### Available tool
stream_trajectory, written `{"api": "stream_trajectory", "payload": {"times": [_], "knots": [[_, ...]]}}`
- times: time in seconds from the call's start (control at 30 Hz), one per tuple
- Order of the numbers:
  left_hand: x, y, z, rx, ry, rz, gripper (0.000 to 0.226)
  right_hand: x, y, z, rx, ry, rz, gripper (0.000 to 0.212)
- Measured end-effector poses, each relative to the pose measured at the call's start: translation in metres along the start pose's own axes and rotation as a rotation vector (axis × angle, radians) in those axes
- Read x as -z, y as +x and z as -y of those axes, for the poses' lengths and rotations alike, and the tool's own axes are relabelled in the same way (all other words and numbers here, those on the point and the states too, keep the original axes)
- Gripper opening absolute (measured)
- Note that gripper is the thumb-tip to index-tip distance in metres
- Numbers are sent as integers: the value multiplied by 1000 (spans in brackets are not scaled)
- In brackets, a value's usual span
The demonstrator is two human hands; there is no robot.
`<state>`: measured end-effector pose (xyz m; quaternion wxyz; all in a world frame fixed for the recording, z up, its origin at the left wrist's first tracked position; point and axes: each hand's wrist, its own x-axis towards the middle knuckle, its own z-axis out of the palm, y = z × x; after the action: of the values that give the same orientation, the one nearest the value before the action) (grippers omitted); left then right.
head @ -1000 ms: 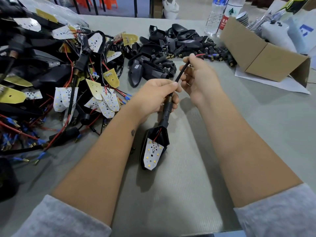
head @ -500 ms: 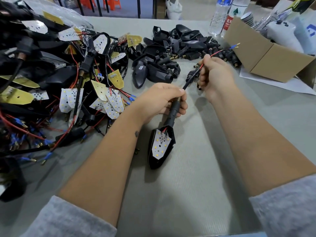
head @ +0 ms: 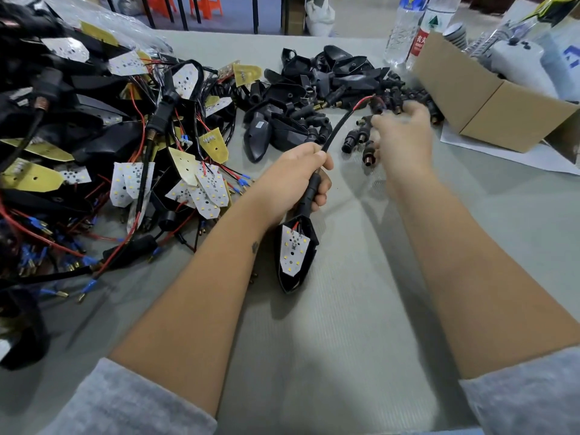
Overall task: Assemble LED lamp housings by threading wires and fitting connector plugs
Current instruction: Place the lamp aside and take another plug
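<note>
One lamp housing [head: 295,255] in work, hanging over the table [head: 345,340] | your left hand [head: 298,180] clamps its stem | right hand [head: 405,136] blurred over the plugs [head: 361,139] (grip: cannot tell) | step: fetching a plug | next: slide it onto the wire [head: 342,120].

Right hand [head: 405,136] let go of sleeved wire [head: 337,127], moved out to loose connector plugs [head: 361,136].

Bright even light, soft shadows (edges bowed, right hand [head: 403,136] blurred)
</note>
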<state>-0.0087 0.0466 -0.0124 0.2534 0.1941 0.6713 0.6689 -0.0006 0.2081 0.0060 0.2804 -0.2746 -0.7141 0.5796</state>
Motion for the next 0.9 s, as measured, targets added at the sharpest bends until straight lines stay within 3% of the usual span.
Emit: {"api": "stream_trajectory", "payload": {"times": [0.1, 0.2, 0.27, 0.43, 0.67, 0.73, 0.9], "knots": [[-1, 1, -3, 30, -37, -8, 28, -2, -20, -2, 582, -472, -70, 67], [1, 2, -6, 74, -94, -6, 29, -7, -32, -1, 897, -785, 104, 50], [4, 2, -8, 110, -149, 32, 30, -7, -33, -2, 931, -906, 204, 32], [16, -4, -12, 184, -292, 171, 34, -1, -28, 4, 918, -950, 280, 27], [31, -15, -13, 230, -359, 423, 42, 17, -13, 15, 832, -955, 72, 29], [32, -15, -15, 232, -396, 342, 41, 23, -8, 15, 810, -1010, -35, 30], [36, -5, -16, -27, -798, -185, 28, 32, -10, 19, 742, -1026, -127, 27]]}}
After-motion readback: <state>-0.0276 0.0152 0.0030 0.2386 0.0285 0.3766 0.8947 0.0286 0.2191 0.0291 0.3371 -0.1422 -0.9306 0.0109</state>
